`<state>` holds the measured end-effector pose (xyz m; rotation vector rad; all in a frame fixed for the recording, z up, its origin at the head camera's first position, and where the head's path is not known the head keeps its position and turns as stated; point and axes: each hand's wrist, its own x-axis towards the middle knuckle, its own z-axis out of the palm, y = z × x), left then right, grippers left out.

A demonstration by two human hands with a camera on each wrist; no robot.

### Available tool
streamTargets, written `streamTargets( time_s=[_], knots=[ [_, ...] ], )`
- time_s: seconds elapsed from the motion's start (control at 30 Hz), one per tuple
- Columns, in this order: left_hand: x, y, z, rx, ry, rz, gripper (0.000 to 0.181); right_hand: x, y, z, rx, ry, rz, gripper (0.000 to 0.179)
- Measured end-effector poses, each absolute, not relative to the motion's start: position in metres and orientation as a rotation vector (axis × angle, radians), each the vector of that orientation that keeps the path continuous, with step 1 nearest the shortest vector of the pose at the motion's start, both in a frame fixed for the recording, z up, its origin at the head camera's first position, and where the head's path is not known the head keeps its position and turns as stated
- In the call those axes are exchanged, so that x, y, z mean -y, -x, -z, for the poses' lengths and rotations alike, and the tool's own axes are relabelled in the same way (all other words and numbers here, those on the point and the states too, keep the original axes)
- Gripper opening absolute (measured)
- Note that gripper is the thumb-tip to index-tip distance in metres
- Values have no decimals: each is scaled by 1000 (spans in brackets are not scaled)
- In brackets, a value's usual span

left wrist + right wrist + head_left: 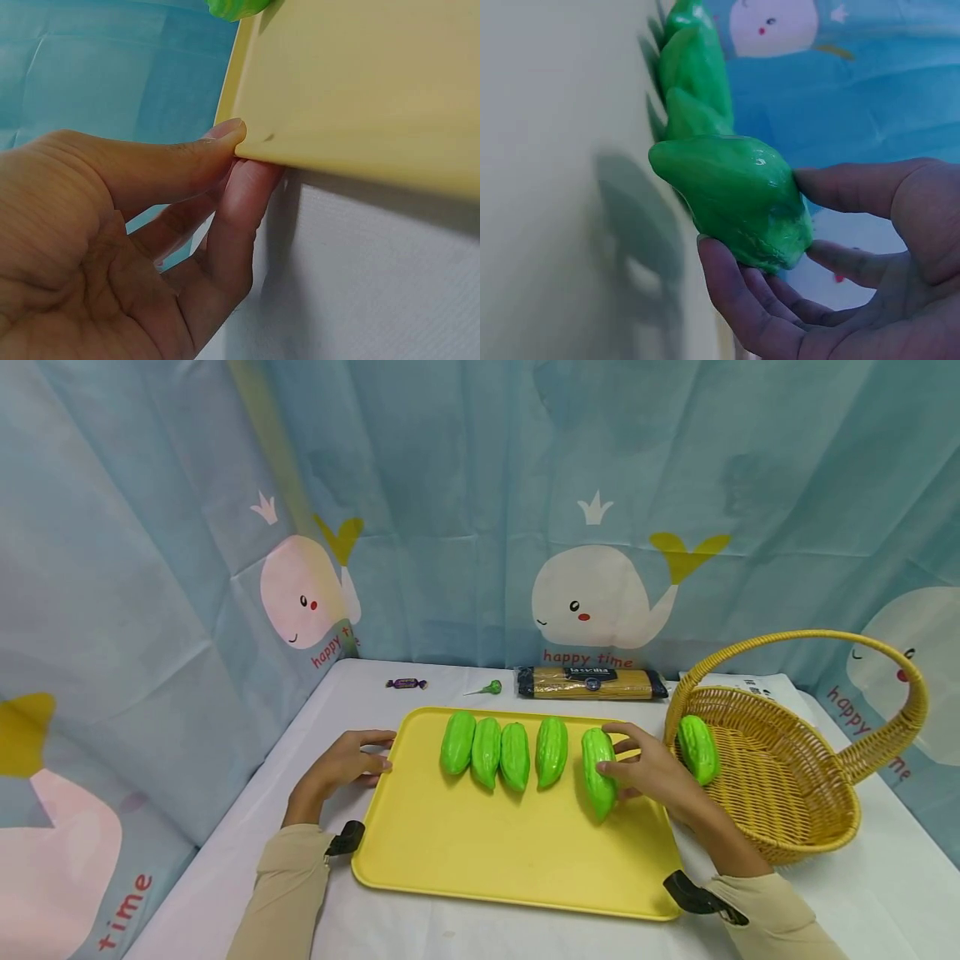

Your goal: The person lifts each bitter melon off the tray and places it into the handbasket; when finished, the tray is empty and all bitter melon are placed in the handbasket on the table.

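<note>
My left hand [349, 762] pinches the left rim of the yellow tray [480, 860]; in the left wrist view the thumb [187, 161] lies on the rim and a finger is under it. My right hand [652, 770] holds a bright green bitter melon [598, 768] between thumb and fingers over the tray's right part. In the right wrist view this bitter melon [731, 195] casts a shadow on the tray. Several more bitter melons [486, 752] lie side by side along the tray's far half, one [552, 752] a little apart from the others.
Right of the tray stands a wicker basket [780, 843] with a tall handle and one bitter melon [699, 749] inside. Behind the tray lie a wrapped candy [406, 683], a green lollipop [491, 687] and a pack of spaghetti [592, 684]. A whale-print curtain [465, 585] encloses the table.
</note>
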<state>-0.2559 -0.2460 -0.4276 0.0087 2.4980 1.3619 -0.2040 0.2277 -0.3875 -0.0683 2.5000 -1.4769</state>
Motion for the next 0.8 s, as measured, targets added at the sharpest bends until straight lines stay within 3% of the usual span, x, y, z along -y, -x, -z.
streamTargets(
  time_s=[0.43,0.8],
  knots=[
    [247,256,427,-2500,-12,-1356,61,-258,160,353,-2574,151,1489,80],
    [246,256,427,-2500,3,-1345,61,-312,137,336,-2722,113,1397,80]
  ],
)
